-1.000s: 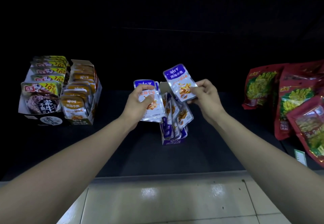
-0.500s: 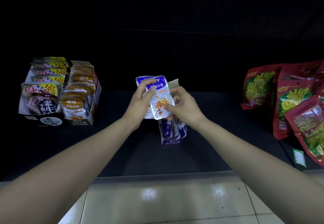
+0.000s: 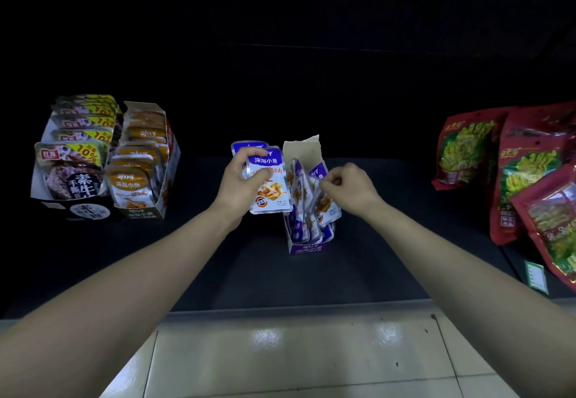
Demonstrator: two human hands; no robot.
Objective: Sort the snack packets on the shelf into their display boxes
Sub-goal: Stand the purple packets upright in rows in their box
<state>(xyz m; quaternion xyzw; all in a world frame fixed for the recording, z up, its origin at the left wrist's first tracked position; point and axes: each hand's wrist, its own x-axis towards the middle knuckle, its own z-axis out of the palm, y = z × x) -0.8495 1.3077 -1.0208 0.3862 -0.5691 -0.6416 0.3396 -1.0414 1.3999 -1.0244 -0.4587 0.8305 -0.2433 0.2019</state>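
The right hand [image 3: 349, 187] has passed its packet to the stack of blue-and-silver foil snack packets [image 3: 271, 188] gripped by the left hand [image 3: 241, 184]. It now pinches another loose packet [image 3: 324, 204] in the purple cardboard display box [image 3: 307, 246], midway along the dark shelf [image 3: 311, 282]. Collection probably continues before reloading.

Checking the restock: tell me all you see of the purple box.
The purple box is printed cardboard, its low front lettered white, its plain back flap tall and torn. It stands upright on the shelf, crammed with leaning blue-and-silver packets. The right hand pinches one packet; the left hand holds a stack beside it.
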